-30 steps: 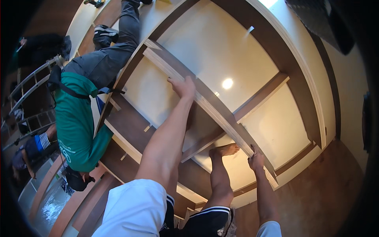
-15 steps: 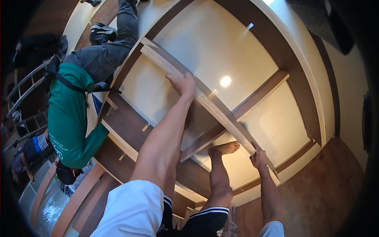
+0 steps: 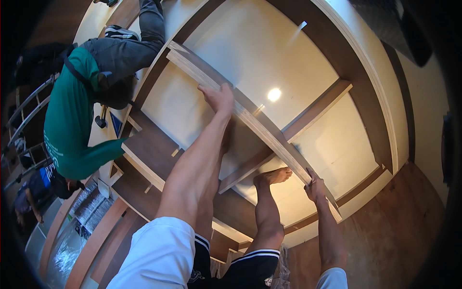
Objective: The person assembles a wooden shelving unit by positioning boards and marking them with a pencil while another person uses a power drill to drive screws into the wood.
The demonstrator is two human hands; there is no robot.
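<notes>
A long wooden board (image 3: 269, 136) with a pale plywood edge and a brown face runs diagonally across a large wooden cabinet frame. My left hand (image 3: 220, 98) is closed over its upper edge, toward the far left end. Farther down, near the board's right end, my right hand (image 3: 315, 188) grips the same edge, with fingers wrapped round it. A shorter crosspiece (image 3: 322, 110) meets the board between my hands on the far side. On the near side another brown crosspiece (image 3: 245, 172) runs toward the left. The undersides of my fingers are hidden by the board.
My bare foot (image 3: 275, 176) stands inside the frame on its pale panel. A co-worker in a green top (image 3: 72, 115) bends at the left, one arm reaching to the frame. Curved wooden pieces (image 3: 98, 241) lie at lower left. The frame's thick curved rim (image 3: 368, 82) rises at right.
The board's far left end has shifted slightly left and nearer, my left hand moving with it. My right hand stays nearly in place. The co-worker in green has shifted left and leans differently.
</notes>
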